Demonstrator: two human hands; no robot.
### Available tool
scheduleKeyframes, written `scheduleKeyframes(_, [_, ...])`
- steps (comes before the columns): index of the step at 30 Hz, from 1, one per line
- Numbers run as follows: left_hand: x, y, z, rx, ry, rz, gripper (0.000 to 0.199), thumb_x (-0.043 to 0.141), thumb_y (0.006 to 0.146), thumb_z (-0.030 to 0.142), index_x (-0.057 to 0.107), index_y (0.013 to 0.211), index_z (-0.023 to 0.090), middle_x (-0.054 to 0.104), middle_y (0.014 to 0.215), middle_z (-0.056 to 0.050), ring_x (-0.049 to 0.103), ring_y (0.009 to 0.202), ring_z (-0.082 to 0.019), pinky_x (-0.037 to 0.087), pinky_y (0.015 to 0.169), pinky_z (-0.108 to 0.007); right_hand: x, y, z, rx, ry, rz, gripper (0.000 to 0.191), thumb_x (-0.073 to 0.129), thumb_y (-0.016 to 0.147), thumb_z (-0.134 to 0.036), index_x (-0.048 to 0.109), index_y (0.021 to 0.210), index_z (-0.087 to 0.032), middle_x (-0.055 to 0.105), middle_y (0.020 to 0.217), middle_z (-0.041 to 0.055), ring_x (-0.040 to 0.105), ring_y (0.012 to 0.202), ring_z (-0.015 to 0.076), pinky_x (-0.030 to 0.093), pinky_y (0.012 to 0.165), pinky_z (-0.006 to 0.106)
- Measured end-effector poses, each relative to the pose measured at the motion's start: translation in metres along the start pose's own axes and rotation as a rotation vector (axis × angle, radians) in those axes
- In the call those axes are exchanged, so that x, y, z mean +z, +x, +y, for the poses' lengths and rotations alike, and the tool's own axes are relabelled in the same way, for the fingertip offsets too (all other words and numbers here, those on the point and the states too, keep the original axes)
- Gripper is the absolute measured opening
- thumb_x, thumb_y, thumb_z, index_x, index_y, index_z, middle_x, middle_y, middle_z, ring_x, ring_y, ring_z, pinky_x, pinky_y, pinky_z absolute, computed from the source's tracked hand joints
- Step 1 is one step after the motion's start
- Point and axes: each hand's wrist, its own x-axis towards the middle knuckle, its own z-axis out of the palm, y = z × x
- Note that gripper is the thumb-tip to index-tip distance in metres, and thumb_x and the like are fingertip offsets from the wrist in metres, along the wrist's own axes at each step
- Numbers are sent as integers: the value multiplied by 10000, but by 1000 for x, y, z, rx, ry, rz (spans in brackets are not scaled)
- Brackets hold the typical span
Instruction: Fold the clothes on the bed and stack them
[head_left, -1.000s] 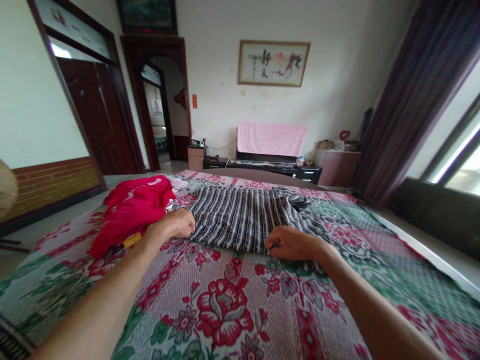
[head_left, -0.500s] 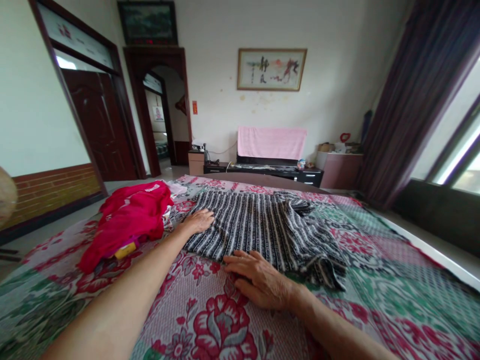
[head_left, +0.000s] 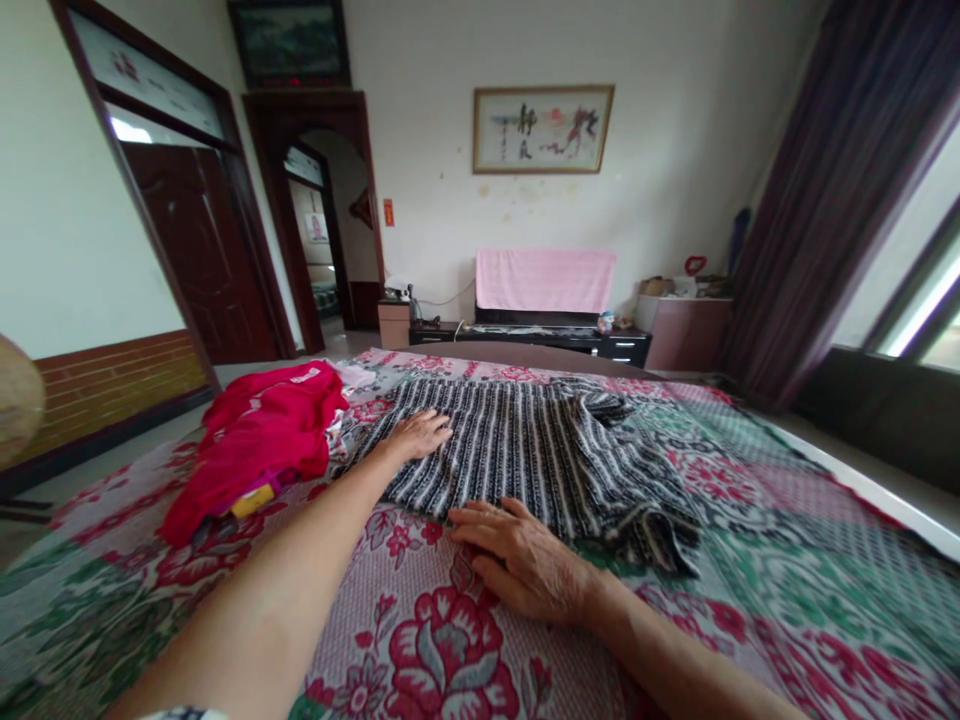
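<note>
A black-and-white striped knit garment [head_left: 510, 440] lies spread on a floral cloth [head_left: 450, 650], its sleeve-like part bunched at the right. My left hand [head_left: 418, 436] rests flat on the garment's left part, fingers stretched out and holding nothing. At its near edge lies my right hand [head_left: 521, 560], palm down, fingertips touching the fabric and the rest on the floral cloth. Its fingers are extended and grip nothing.
A heap of red clothing [head_left: 277, 420] with a yellow-and-purple piece sits at the left of the cloth. Beyond the far edge stand a low black cabinet [head_left: 626, 347] and a screen under a pink towel [head_left: 545, 280]. A dark curtain [head_left: 802, 200] hangs at the right.
My left hand has slid a little to the right across the striped garment. My right hand has stayed at the near edge. The view has shifted slightly.
</note>
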Motion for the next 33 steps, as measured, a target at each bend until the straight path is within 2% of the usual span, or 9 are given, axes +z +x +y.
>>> scheduleKeyframes(5, [-20,-20,-11,-1,23,-68,535,336,904,474,532,1307,181,498,1384,-129,449,1292,-236,346,1066,-336,1,-1,-3,11,-50,57,493,425,859,-226,450,1350,-197,330,1510,96,288,1378,236,256,1077,458])
scheduleKeyframes(10, [-16,-52,-40,-26,13,-68,616,349,874,534,484,1361,183,423,1453,-130,380,1345,-254,301,1095,-366,5,8,-9,-44,-42,46,478,431,788,-138,536,1248,-211,480,1401,75,389,1301,220,255,1080,447])
scheduleKeyframes(16, [1,-41,-65,-110,-27,29,571,303,901,506,484,1357,214,433,1448,-99,432,1306,-219,322,1082,-361,10,16,-6,-104,23,114,478,455,692,-88,586,1147,-157,556,1285,103,491,1181,202,347,1026,378])
scheduleKeyframes(19, [-3,-35,-70,-99,-56,29,550,342,888,467,513,1332,190,451,1436,-104,435,1303,-212,321,1083,-339,11,14,-5,-106,18,122,483,456,685,-80,587,1144,-151,558,1280,108,495,1177,205,352,1022,384])
scheduleKeyframes(22, [-13,-41,-76,-108,-119,61,548,396,854,436,543,1305,161,511,1389,-98,463,1277,-202,344,1061,-298,11,11,-8,-104,3,139,491,446,702,-71,567,1170,-159,546,1297,109,492,1184,208,359,1010,396])
scheduleKeyframes(26, [-28,-61,-88,-276,-161,80,513,481,795,412,602,1244,198,686,1139,-47,615,1045,-183,456,868,-235,11,21,-18,-107,-29,129,418,464,808,-141,528,1220,-173,489,1369,117,444,1243,221,341,1022,414])
scheduleKeyframes(29, [-36,-73,-89,-376,-85,27,397,480,786,468,737,938,206,730,843,-25,649,827,-171,452,694,-218,15,40,-27,-111,-71,104,386,504,855,-245,517,1235,-184,450,1409,114,408,1270,242,330,1025,438])
scheduleKeyframes(31, [-39,-76,-87,-377,-53,-3,387,490,769,505,740,743,210,705,707,-18,638,739,-165,425,621,-220,21,52,-32,-104,-89,94,395,532,857,-306,515,1233,-188,449,1410,109,410,1258,251,337,1012,448])
scheduleKeyframes(33, [-39,-75,-84,-379,-44,-11,342,520,745,492,726,678,228,684,645,-2,624,688,-153,399,579,-217,26,61,-34,-98,-90,91,378,536,863,-338,525,1210,-190,483,1377,99,430,1230,245,343,998,445])
